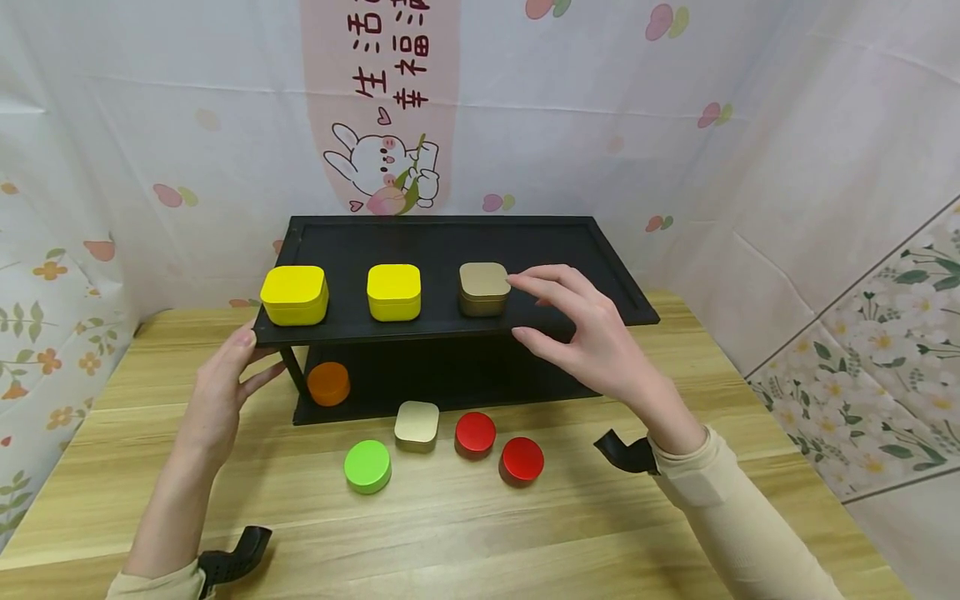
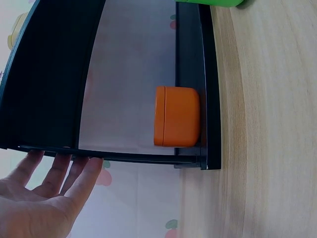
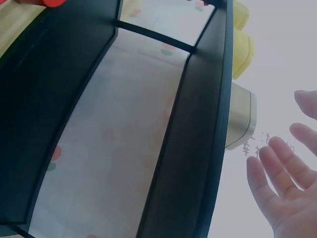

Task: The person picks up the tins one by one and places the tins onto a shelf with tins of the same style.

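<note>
We see a wooden table (image 1: 450, 533) bearing a black two-tier shelf (image 1: 540, 242). The person's left hand (image 1: 217, 392), fingers extended and gripping nothing, touches the shelf's left end. Their right hand (image 1: 600, 342), thumb and fingers spread apart and empty, is just right of a square gold tin (image 1: 483, 290) on the top tier. Left of that stand two yellow tins (image 1: 393, 293). An orange tin (image 1: 328, 383) sits on the lower tier, left. Nearer us, on the table: a pale square tin (image 1: 416, 427), two red tins (image 1: 521, 461), one green tin (image 1: 367, 467).
</note>
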A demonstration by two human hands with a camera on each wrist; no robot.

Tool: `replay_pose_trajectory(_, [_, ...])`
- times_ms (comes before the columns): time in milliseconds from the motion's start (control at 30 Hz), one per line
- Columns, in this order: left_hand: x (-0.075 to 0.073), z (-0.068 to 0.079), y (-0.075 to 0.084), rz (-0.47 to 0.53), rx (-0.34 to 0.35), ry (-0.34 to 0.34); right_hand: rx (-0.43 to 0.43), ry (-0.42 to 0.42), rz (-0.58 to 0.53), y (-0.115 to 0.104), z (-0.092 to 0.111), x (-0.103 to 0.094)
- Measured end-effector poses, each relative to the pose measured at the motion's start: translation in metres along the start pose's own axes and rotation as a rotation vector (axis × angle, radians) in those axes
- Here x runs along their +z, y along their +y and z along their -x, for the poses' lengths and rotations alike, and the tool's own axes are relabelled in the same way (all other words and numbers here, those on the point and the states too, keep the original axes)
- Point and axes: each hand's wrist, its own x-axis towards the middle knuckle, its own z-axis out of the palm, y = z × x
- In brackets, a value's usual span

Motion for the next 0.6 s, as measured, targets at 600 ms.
replay_pose_trajectory(600, [0.000,0.000,0.000,0.023,-0.001,0.010,-0.073,-0.055,-0.146,-0.011,0.008,0.014])
